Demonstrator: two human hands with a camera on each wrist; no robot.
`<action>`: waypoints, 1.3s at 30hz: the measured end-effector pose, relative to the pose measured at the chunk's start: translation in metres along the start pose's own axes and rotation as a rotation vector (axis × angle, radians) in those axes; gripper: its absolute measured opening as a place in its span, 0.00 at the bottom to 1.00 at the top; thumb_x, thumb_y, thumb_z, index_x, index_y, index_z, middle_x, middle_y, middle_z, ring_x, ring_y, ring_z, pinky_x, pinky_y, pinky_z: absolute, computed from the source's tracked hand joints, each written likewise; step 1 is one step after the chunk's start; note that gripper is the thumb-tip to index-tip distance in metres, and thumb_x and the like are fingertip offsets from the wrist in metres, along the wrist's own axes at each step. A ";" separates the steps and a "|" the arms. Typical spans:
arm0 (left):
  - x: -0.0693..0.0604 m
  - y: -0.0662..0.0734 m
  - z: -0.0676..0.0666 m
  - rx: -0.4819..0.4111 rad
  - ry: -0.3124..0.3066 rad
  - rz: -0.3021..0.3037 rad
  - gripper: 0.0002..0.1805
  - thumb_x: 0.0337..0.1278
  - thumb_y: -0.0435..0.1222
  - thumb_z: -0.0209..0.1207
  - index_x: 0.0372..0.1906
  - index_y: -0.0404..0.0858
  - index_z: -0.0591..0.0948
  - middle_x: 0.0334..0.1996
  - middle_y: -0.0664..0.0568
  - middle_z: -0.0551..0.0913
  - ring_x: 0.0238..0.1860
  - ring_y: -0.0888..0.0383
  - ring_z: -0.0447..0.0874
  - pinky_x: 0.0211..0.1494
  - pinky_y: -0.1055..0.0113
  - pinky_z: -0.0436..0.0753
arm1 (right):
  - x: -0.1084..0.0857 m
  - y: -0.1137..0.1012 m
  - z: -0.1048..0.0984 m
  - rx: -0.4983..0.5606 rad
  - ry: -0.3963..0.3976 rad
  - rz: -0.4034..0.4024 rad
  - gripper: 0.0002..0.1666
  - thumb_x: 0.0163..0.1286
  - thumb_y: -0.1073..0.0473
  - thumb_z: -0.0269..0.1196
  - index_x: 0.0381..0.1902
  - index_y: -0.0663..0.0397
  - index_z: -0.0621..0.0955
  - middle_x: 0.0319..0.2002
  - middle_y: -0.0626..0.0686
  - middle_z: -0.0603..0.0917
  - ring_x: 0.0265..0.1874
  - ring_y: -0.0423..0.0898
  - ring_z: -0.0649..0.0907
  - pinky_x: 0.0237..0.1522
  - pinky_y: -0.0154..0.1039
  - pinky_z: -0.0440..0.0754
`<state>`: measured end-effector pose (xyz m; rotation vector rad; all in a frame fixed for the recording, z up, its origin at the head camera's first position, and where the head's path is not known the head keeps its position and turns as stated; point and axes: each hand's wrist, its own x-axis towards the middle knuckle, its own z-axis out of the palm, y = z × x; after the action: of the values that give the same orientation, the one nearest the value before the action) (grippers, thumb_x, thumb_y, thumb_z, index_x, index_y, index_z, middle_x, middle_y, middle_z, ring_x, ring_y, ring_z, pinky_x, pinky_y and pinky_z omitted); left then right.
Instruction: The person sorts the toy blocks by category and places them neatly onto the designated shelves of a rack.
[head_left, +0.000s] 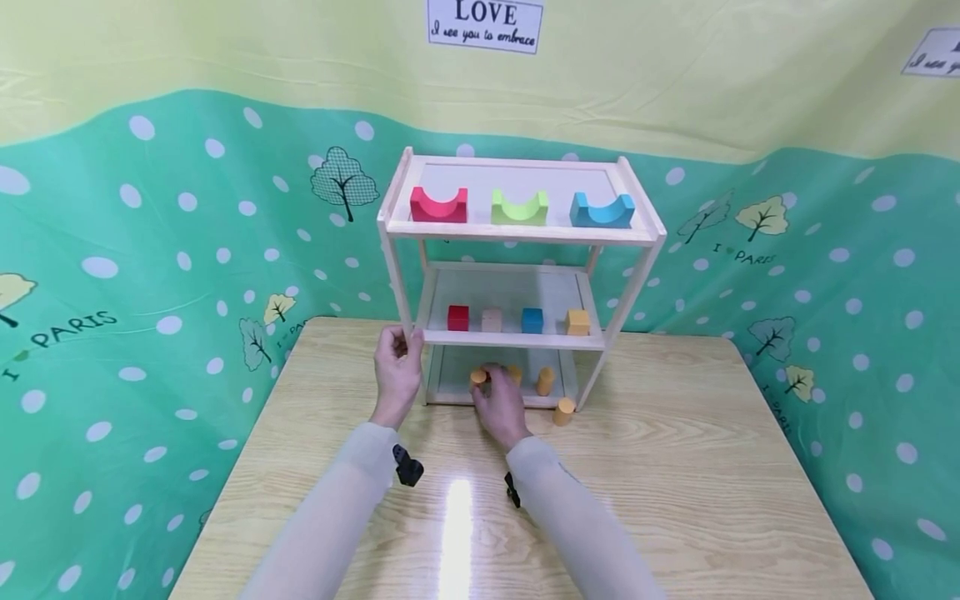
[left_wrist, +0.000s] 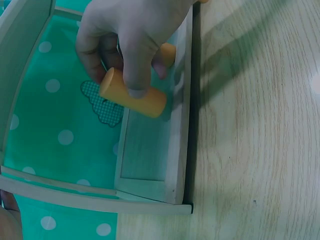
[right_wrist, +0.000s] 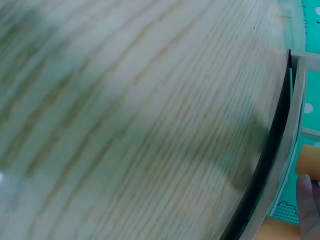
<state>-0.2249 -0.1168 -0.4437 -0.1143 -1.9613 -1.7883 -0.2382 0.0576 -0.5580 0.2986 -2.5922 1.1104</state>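
Observation:
My right hand (head_left: 501, 404) pinches an orange wooden cylinder (head_left: 477, 378) between thumb and fingers at the bottom level of a small three-tier wooden shelf (head_left: 517, 340). In the left wrist view that cylinder (left_wrist: 112, 90) is tilted just above the bottom board. Two more orange cylinders stand on the bottom level: one (head_left: 514, 374) partly behind my right hand, the other (head_left: 545, 382) to its right. On the table by the shelf's front right foot is another cylinder (head_left: 564, 412). My left hand (head_left: 397, 375) grips the shelf's left front post.
Red (head_left: 458, 318), pale pink (head_left: 491, 321), blue (head_left: 532, 321) and yellow (head_left: 577, 322) cubes line the middle level. Red (head_left: 438, 208), green (head_left: 519, 210) and blue (head_left: 602, 213) arch blocks stand on top. Behind the wooden table (head_left: 675, 475) hangs a patterned cloth (head_left: 225, 217).

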 end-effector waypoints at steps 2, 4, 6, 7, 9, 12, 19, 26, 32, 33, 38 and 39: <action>0.000 0.000 0.000 -0.002 -0.001 0.003 0.13 0.67 0.33 0.54 0.44 0.22 0.72 0.35 0.42 0.76 0.36 0.54 0.73 0.41 0.70 0.73 | 0.001 -0.001 0.002 -0.027 0.009 0.013 0.19 0.64 0.60 0.64 0.52 0.56 0.75 0.43 0.53 0.80 0.40 0.47 0.81 0.40 0.43 0.80; 0.000 0.000 -0.001 -0.005 0.000 0.009 0.13 0.66 0.32 0.54 0.43 0.22 0.72 0.35 0.41 0.76 0.36 0.52 0.73 0.41 0.69 0.73 | 0.002 -0.001 0.003 -0.037 0.004 0.036 0.20 0.64 0.60 0.64 0.53 0.56 0.75 0.43 0.53 0.80 0.40 0.48 0.81 0.40 0.43 0.81; 0.000 0.000 -0.001 -0.010 0.001 0.014 0.13 0.66 0.32 0.54 0.43 0.22 0.72 0.35 0.39 0.76 0.36 0.51 0.73 0.41 0.69 0.73 | 0.003 -0.003 0.002 -0.046 -0.007 0.059 0.20 0.64 0.60 0.64 0.53 0.55 0.75 0.44 0.53 0.80 0.40 0.48 0.81 0.40 0.43 0.81; 0.000 0.000 -0.001 -0.011 0.002 0.014 0.13 0.66 0.32 0.54 0.43 0.22 0.72 0.35 0.39 0.76 0.35 0.51 0.73 0.41 0.68 0.74 | 0.003 -0.003 0.002 -0.049 -0.012 0.068 0.21 0.64 0.60 0.65 0.54 0.55 0.75 0.43 0.53 0.80 0.40 0.48 0.81 0.40 0.43 0.81; 0.001 0.000 -0.001 -0.013 0.002 0.016 0.12 0.66 0.32 0.54 0.42 0.23 0.73 0.35 0.39 0.76 0.35 0.52 0.73 0.41 0.68 0.74 | 0.003 -0.004 0.001 -0.050 -0.017 0.079 0.21 0.63 0.61 0.65 0.54 0.56 0.75 0.43 0.53 0.80 0.40 0.48 0.81 0.40 0.43 0.81; 0.001 0.000 -0.001 -0.014 0.002 0.018 0.11 0.66 0.32 0.54 0.42 0.25 0.73 0.35 0.39 0.76 0.35 0.52 0.73 0.41 0.68 0.74 | 0.004 -0.005 0.000 -0.061 -0.024 0.093 0.22 0.63 0.60 0.65 0.54 0.57 0.75 0.43 0.53 0.80 0.39 0.49 0.81 0.39 0.43 0.81; 0.001 0.000 -0.001 -0.019 0.003 0.027 0.12 0.66 0.31 0.54 0.42 0.22 0.72 0.34 0.37 0.76 0.35 0.48 0.73 0.42 0.66 0.73 | 0.007 -0.007 -0.001 -0.076 -0.060 0.147 0.24 0.64 0.59 0.65 0.56 0.55 0.74 0.44 0.53 0.80 0.40 0.48 0.81 0.39 0.43 0.82; 0.000 0.000 0.000 -0.018 0.004 0.026 0.12 0.66 0.31 0.54 0.42 0.22 0.72 0.34 0.38 0.76 0.35 0.52 0.73 0.41 0.66 0.74 | 0.009 -0.005 0.000 -0.112 -0.072 0.177 0.26 0.63 0.57 0.66 0.58 0.53 0.73 0.44 0.53 0.81 0.39 0.49 0.82 0.39 0.43 0.81; 0.000 -0.001 0.000 -0.013 0.008 0.019 0.13 0.66 0.32 0.54 0.42 0.21 0.72 0.34 0.38 0.76 0.34 0.56 0.73 0.41 0.68 0.74 | 0.008 -0.004 0.000 -0.097 -0.076 0.165 0.25 0.64 0.58 0.65 0.58 0.53 0.74 0.44 0.52 0.81 0.39 0.47 0.82 0.39 0.41 0.82; 0.000 -0.001 0.000 -0.011 0.007 0.018 0.13 0.66 0.32 0.54 0.42 0.21 0.72 0.34 0.38 0.76 0.34 0.56 0.73 0.41 0.68 0.74 | 0.007 -0.003 0.000 -0.091 -0.078 0.164 0.24 0.64 0.58 0.65 0.57 0.53 0.74 0.43 0.52 0.81 0.39 0.47 0.82 0.39 0.41 0.82; 0.000 0.000 0.000 -0.004 0.003 0.007 0.13 0.66 0.32 0.54 0.43 0.23 0.73 0.34 0.40 0.76 0.35 0.55 0.73 0.41 0.69 0.74 | 0.005 -0.001 0.000 -0.069 -0.080 0.159 0.22 0.65 0.59 0.63 0.56 0.54 0.74 0.43 0.51 0.82 0.40 0.45 0.82 0.41 0.40 0.82; 0.000 0.000 0.000 -0.001 0.005 0.006 0.13 0.66 0.33 0.54 0.43 0.23 0.73 0.34 0.41 0.76 0.35 0.56 0.73 0.41 0.69 0.74 | 0.005 -0.001 0.000 -0.067 -0.079 0.155 0.22 0.65 0.59 0.63 0.56 0.54 0.74 0.43 0.51 0.82 0.40 0.45 0.82 0.41 0.40 0.82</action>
<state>-0.2250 -0.1170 -0.4438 -0.1165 -1.9546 -1.7841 -0.2423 0.0565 -0.5560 0.1307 -2.7551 1.0790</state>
